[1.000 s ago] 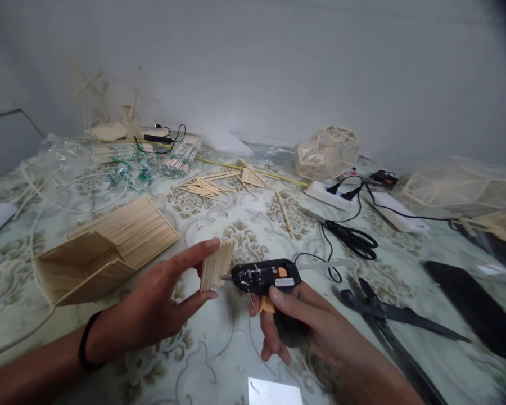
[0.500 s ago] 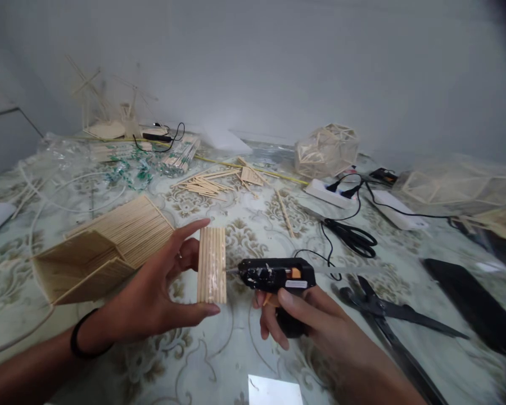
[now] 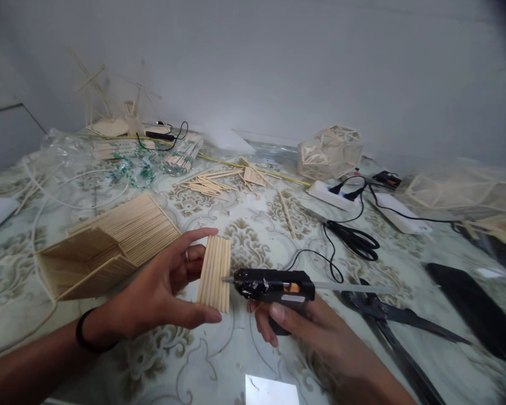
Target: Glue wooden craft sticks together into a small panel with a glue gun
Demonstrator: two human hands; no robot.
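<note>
My left hand [image 3: 168, 287] grips a small panel of wooden sticks [image 3: 214, 273] set side by side, with the thumb at its lower edge and the index finger at its top. In my right hand [image 3: 295, 320] is a black hot glue gun [image 3: 274, 285], a clear glue stick [image 3: 354, 287] poking out of its back. The gun's metal nozzle meets the right part of the panel, touching it or very close. Left of my left hand lies an open box made of wooden sticks [image 3: 109, 247].
Scissors with black handles [image 3: 352, 239], metal shears [image 3: 388, 315] and a black phone-like slab [image 3: 472, 304] lie on the right. Loose sticks [image 3: 211, 183] are scattered farther back, beside packaged sticks [image 3: 183, 154]. A white power strip [image 3: 331, 194] and wooden frame models [image 3: 331, 152] stand behind.
The stick panel has tilted and moved slightly down and right. The glue gun has shifted a little left and levelled, its nozzle now over the panel's face.
</note>
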